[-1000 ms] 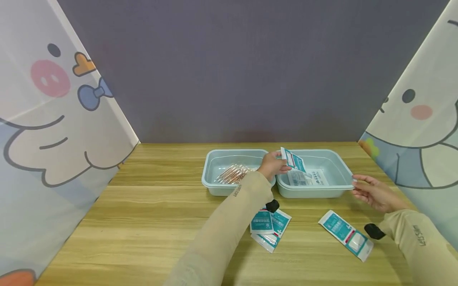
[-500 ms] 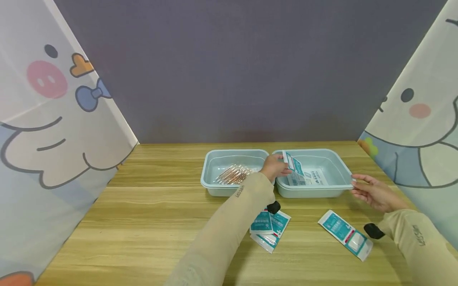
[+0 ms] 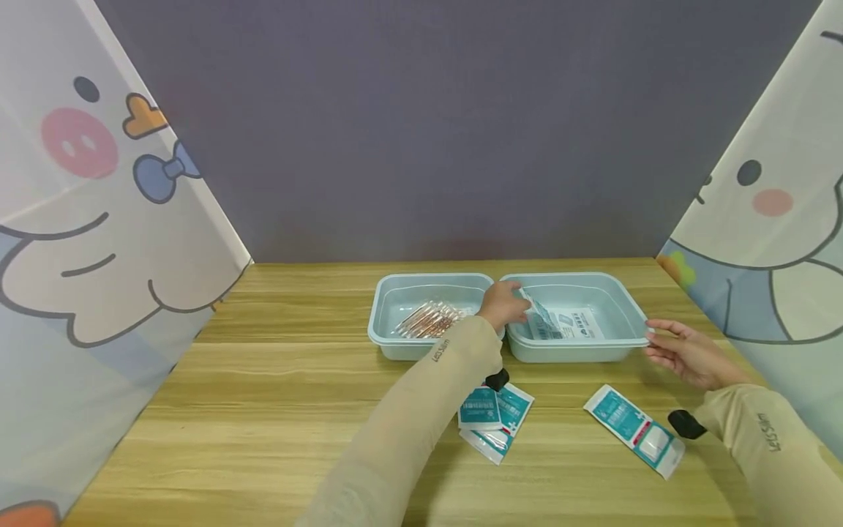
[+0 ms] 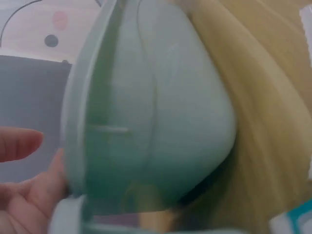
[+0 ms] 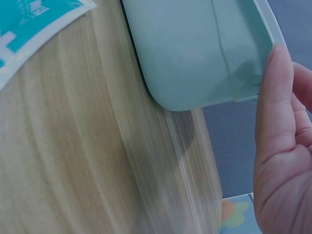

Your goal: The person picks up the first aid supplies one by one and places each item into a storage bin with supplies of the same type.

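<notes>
wooden table (image 3: 263,410); sleeve (image 3: 402,424) overlapping packets (image 3: 481,411); left hand (image 3: 503,304), fingers parted, by tilted sachet (image 3: 542,320); right hand (image 3: 688,356) pinching tray (image 3: 576,354) beside sticks (image 3: 428,320).

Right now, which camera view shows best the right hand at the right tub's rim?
The right wrist view: the right hand is large there, one fingertip at the tub's rim. The head view shows the hand smaller; the left wrist view does not show it.

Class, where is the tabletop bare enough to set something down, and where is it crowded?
Bare tabletop: left of the left sleeve, and between the overlapping packets and lone packet. Crowded: around the left hand, between left tray and right tray.
</notes>
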Motion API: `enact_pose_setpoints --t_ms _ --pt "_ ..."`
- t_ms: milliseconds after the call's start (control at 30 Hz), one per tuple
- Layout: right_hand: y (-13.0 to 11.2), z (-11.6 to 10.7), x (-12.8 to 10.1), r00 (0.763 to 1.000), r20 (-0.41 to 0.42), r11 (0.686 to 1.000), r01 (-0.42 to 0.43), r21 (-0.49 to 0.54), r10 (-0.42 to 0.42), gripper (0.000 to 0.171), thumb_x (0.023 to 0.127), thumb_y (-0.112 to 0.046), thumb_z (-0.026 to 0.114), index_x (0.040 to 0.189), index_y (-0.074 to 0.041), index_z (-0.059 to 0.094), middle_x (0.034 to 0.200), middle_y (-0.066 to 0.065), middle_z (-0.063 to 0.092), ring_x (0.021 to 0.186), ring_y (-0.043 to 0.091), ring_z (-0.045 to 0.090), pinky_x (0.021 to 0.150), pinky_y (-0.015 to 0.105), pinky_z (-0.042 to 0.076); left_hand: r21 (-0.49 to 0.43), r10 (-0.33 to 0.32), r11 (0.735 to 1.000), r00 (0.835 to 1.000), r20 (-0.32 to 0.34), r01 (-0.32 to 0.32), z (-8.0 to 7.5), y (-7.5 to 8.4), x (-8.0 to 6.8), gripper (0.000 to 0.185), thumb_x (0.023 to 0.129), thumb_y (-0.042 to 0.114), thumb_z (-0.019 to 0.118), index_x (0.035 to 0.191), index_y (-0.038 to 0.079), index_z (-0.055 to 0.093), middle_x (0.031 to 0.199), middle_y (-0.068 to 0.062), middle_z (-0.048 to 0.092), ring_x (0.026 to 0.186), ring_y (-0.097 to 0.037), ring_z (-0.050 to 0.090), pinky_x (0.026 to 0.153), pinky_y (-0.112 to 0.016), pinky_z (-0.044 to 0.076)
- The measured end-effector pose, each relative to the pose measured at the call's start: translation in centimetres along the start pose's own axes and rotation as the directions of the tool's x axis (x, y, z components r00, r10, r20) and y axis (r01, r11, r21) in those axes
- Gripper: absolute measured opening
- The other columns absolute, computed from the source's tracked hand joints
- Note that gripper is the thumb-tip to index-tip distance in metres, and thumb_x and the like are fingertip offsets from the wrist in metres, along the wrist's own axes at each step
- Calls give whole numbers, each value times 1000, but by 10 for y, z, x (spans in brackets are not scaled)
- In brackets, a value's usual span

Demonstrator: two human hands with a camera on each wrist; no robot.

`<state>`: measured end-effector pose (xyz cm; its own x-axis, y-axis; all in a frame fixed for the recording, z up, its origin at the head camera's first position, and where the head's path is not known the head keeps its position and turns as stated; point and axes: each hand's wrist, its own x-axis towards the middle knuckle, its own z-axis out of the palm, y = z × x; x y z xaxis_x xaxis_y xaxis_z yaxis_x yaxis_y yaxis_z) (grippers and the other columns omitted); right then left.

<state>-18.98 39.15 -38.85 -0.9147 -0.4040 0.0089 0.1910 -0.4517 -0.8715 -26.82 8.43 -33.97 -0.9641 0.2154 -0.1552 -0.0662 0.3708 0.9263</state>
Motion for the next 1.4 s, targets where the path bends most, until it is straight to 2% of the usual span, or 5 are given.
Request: enact_pose_setpoints --t_ms 267,567,700,1000,1400 --pt "0 -1 -1 1000 21 1000 14 10 -15 31 99 6 43 107 -11 68 89 11 69 81 19 70 75 25 58 408 201 892 979 28 -195 -11 14 -11 39 87 15 68 125 11 63 124 -4 62 95 -16 59 79 -21 48" --pt "3 -2 1 1000 20 1000 11 -8 -11 31 99 6 44 107 -12 68 89 10 69 81 19 70 74 25 59 367 223 877 939 260 -310 -11 13 -26 34 89 17 69 123 11 63 117 -2 64 89 -11 61 72 -21 51" --pt "3 -3 2 1000 26 1000 8 -6 -8 31 99 5 44 107 -12 68 89 10 69 81 19 70 74 24 59 327 248 847 855 455 -420 -10 11 -29 38 89 19 70 126 13 61 109 -2 66 94 -8 60 75 -17 50" --pt "2 -6 3 999 54 1000 0 2 0 30 99 5 44 108 -12 68 90 10 69 83 19 70 76 25 58 221 183 788 560 808 -575 -5 21 -52 45 88 12 70 131 9 57 106 0 66 95 -5 59 81 -9 46" --pt "0 -8 2 999 30 999 -18 -31 19 29 99 3 45 105 -14 68 89 8 69 81 18 70 75 24 58 407 14 612 524 852 -678 -6 -4 -72 53 84 12 76 133 16 56 117 -2 63 100 -11 58 79 -10 46"
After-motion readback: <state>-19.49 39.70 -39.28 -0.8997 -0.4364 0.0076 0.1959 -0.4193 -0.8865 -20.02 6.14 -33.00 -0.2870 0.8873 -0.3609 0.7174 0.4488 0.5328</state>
